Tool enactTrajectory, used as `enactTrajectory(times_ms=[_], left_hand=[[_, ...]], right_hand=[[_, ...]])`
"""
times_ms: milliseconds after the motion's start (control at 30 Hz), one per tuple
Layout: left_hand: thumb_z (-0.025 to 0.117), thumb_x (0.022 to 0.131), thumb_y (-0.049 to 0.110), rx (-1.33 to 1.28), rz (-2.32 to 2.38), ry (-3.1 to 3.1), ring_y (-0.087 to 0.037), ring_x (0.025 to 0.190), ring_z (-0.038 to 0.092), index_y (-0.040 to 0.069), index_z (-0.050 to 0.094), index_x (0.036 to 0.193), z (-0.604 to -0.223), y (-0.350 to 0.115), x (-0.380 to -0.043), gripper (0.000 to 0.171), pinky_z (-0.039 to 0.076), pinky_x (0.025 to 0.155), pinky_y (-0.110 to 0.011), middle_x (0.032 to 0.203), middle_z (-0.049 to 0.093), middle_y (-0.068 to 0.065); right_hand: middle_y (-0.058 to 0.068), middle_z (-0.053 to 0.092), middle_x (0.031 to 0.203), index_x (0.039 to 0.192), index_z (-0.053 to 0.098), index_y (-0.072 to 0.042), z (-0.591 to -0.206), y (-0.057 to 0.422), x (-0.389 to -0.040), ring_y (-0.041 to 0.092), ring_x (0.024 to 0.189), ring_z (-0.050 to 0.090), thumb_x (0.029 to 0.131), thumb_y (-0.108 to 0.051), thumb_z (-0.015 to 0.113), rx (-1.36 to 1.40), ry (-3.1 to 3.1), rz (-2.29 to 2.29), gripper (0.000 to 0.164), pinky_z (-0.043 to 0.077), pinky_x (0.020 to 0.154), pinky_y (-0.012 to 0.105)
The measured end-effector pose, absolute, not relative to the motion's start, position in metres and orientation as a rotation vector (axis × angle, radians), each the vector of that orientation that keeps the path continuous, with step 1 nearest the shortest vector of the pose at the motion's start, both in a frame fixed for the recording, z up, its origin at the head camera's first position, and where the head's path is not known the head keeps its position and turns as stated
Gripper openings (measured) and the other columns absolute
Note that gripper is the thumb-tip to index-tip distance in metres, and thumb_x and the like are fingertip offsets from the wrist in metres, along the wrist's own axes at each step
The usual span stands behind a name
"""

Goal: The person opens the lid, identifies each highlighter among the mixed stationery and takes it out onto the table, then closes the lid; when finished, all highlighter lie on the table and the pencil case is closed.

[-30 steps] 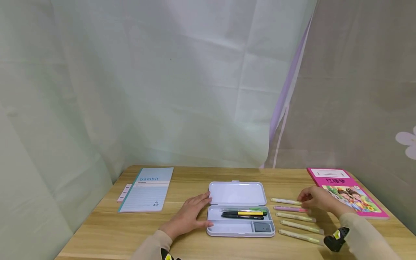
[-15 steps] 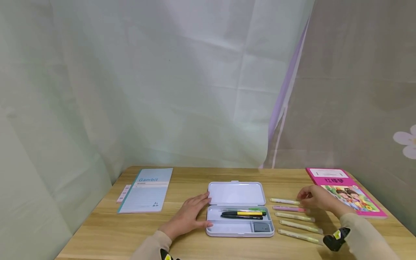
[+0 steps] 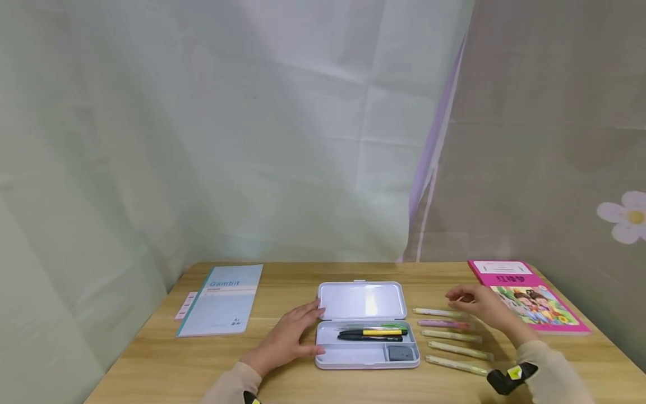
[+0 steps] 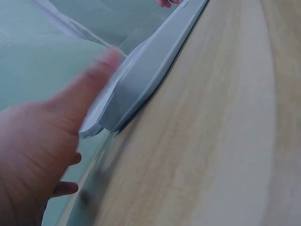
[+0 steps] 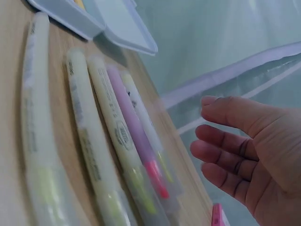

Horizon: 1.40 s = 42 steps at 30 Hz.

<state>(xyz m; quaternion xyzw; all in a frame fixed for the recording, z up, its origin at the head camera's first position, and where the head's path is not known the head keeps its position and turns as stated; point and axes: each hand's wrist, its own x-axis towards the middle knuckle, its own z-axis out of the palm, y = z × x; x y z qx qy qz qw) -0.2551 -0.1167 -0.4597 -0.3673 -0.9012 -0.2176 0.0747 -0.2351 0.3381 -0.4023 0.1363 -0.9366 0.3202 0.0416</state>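
A white pencil case (image 3: 367, 365) lies with its lid (image 3: 361, 300) folded back. Inside are several pens (image 3: 372, 335) and a grey eraser (image 3: 400, 353) in the small compartment. My left hand (image 3: 287, 339) rests along the case's left side, fingers spread at the lid and thumb at the front tray. To the right, several highlighters lie in a row: a pink one (image 3: 444, 324) second from the back, the others pale with yellow ends. Over the rear highlighter (image 3: 431, 311) hovers my right hand (image 3: 479, 306); the right wrist view shows its bent fingers (image 5: 225, 141) holding nothing.
A pink picture-covered book (image 3: 530, 306) lies at the right, behind the right forearm. On the left is a light blue notebook (image 3: 222, 308) overlapping a pink-and-white strip (image 3: 185, 306). A pale curtain (image 3: 282, 168) hangs behind the wooden table (image 3: 166, 359).
My right hand has lifted off the rear highlighter's end, which stays in the row. My left hand keeps its place at the case, while the head view has turned slightly right.
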Motion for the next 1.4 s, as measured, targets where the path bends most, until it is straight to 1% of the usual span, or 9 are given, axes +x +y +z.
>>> enactTrajectory(times_ms=[133,267,400,500,667,767,933,1133,1400], left_hand=[[0.068,0.08,0.052,-1.071,-0.654,-2.671,-0.035,0.133,0.045,0.009,0.047,0.141,-0.458,-0.117,-0.256,0.077,0.039,0.107,-0.055,0.15,0.043,-0.014],[0.072,0.078,0.048,-1.018,-0.666,-2.653,-0.037,0.131,0.047,0.008,0.046,0.141,-0.455,-0.117,-0.257,0.08,0.041,0.106,-0.055,0.147,0.046,-0.016],[0.076,0.075,0.045,-0.953,-0.717,-2.636,-0.037,0.129,0.049,0.007,0.048,0.14,-0.45,-0.117,-0.258,0.08,0.041,0.106,-0.056,0.142,0.051,-0.017],[0.079,0.074,0.038,-0.89,-0.755,-2.594,-0.035,0.124,0.053,0.007,0.054,0.134,-0.448,-0.116,-0.261,0.073,0.044,0.104,-0.053,0.134,0.057,-0.016],[0.08,0.076,0.027,-0.781,-0.884,-2.582,-0.033,0.121,0.055,0.006,0.059,0.127,-0.446,-0.115,-0.268,0.06,0.045,0.104,-0.051,0.128,0.061,-0.012],[0.08,0.076,0.027,-0.727,-0.99,-2.617,-0.033,0.12,0.056,0.006,0.059,0.128,-0.446,-0.114,-0.271,0.059,0.045,0.103,-0.051,0.129,0.061,-0.012],[0.08,0.076,0.032,-0.694,-1.11,-2.661,-0.033,0.114,0.058,0.003,0.055,0.131,-0.445,-0.11,-0.277,0.066,0.048,0.098,-0.052,0.127,0.06,-0.015],[0.08,0.076,0.033,-0.677,-1.127,-2.712,-0.037,0.117,0.056,0.002,0.053,0.133,-0.449,-0.106,-0.286,0.071,0.046,0.101,-0.054,0.127,0.06,-0.018],[0.077,0.079,0.039,-0.67,-1.04,-2.802,-0.04,0.129,0.046,0.002,0.053,0.134,-0.453,-0.105,-0.287,0.07,0.036,0.109,-0.057,0.136,0.054,-0.019]], right_hand=[[0.008,0.071,0.098,0.108,0.067,0.001,-0.406,0.333,-0.233,-0.004,0.08,0.058,0.091,-0.019,0.066,0.404,-2.823,1.029,0.026,0.052,0.069,0.019],[0.014,0.071,0.098,0.111,0.065,0.005,-0.409,0.326,-0.231,-0.002,0.08,0.06,0.091,-0.016,0.065,0.445,-2.763,1.114,0.029,0.053,0.069,0.02],[0.013,0.071,0.098,0.115,0.063,0.004,-0.414,0.319,-0.232,-0.003,0.08,0.06,0.091,-0.017,0.065,0.406,-2.726,1.164,0.031,0.053,0.068,0.02],[0.009,0.071,0.098,0.117,0.063,0.002,-0.417,0.31,-0.235,-0.002,0.08,0.06,0.091,-0.019,0.066,0.37,-2.719,1.157,0.034,0.052,0.069,0.019],[0.01,0.07,0.102,0.121,0.061,0.002,-0.416,0.289,-0.238,0.01,0.086,0.062,0.091,-0.02,0.066,0.326,-2.704,1.147,0.038,0.052,0.072,0.021],[0.014,0.068,0.108,0.125,0.059,0.002,-0.417,0.277,-0.239,0.016,0.089,0.063,0.091,-0.019,0.066,0.294,-2.717,1.159,0.04,0.052,0.073,0.022],[0.021,0.065,0.115,0.129,0.055,0.003,-0.421,0.263,-0.242,0.023,0.094,0.063,0.091,-0.015,0.065,0.264,-2.719,1.239,0.043,0.055,0.073,0.023],[0.018,0.063,0.116,0.131,0.054,0.001,-0.426,0.254,-0.246,0.023,0.096,0.062,0.089,-0.017,0.068,0.198,-2.75,1.297,0.048,0.058,0.072,0.026],[0.016,0.065,0.114,0.129,0.055,0.004,-0.431,0.25,-0.246,0.022,0.095,0.064,0.085,-0.019,0.072,0.254,-2.78,1.275,0.052,0.058,0.069,0.026]])
